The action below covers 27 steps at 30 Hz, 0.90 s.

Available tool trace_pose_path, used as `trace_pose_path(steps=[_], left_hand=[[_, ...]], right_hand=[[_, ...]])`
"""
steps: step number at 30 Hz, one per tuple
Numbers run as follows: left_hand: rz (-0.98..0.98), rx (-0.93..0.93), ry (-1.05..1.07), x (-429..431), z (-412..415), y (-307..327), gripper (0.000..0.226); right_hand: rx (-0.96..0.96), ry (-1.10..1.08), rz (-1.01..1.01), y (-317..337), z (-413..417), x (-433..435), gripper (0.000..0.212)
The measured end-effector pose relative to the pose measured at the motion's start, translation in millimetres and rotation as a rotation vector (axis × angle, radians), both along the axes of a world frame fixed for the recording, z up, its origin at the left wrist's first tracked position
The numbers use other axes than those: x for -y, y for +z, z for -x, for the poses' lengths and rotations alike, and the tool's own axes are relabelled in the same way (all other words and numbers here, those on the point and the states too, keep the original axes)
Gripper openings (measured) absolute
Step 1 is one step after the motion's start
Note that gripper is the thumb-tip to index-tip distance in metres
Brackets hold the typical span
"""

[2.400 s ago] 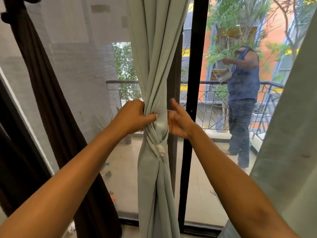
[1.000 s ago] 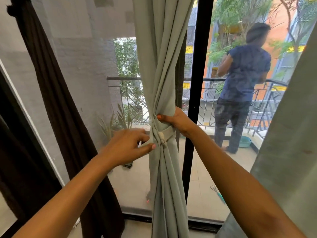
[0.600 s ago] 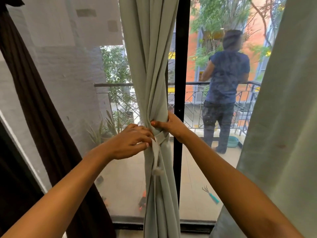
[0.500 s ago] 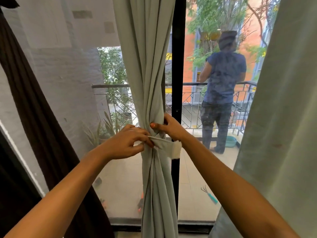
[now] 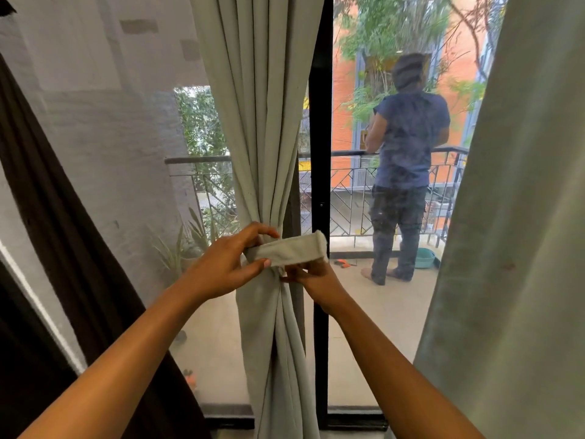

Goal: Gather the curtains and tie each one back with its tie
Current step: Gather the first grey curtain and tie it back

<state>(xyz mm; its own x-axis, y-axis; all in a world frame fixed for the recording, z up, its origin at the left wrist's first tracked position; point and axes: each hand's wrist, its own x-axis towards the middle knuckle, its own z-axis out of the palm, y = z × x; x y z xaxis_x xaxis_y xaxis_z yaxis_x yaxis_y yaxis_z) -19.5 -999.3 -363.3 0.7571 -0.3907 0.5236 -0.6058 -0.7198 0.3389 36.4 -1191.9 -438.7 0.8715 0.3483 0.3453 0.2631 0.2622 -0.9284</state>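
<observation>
Both on tie (image 5: 291,251) at gathered curtain (image 5: 262,122): left hand (image 5: 228,264) pinches strip, right hand (image 5: 316,280) pinches end beneath.

No legible text, labels, brand marks, numbers or signs appear on any surface in the head view.

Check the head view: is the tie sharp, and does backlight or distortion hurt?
Head view: tie, left hand and right hand fairly sharp; daylight behind the gathered curtain, no glare on it; wide-angle bows the dark curtain at left; person outside hazy.
</observation>
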Motion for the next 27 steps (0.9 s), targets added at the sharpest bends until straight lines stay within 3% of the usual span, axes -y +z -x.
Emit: trace_pose_path(steps=[4,8,14,21,27], left_hand=[[-0.001,0.067,0.015,6,0,1,0.038],[-0.053,0.169,0.1,15,-3,3,0.034],[-0.232,0.487,0.17,40,-3,9,0.02],[-0.504,0.529,0.324,46,-13,17,0.015],[-0.465,0.469,0.319,42,-19,19,0.013]], right_hand=[[0.003,0.016,0.029,3,6,-2,0.032],[0.055,-0.176,0.061,6,10,-13,0.037],[0.059,-0.128,-0.021,5,15,-16,0.021],[-0.116,-0.074,-0.139,0,21,-7,0.02],[-0.247,-0.043,-0.155,8,20,0,0.011]])
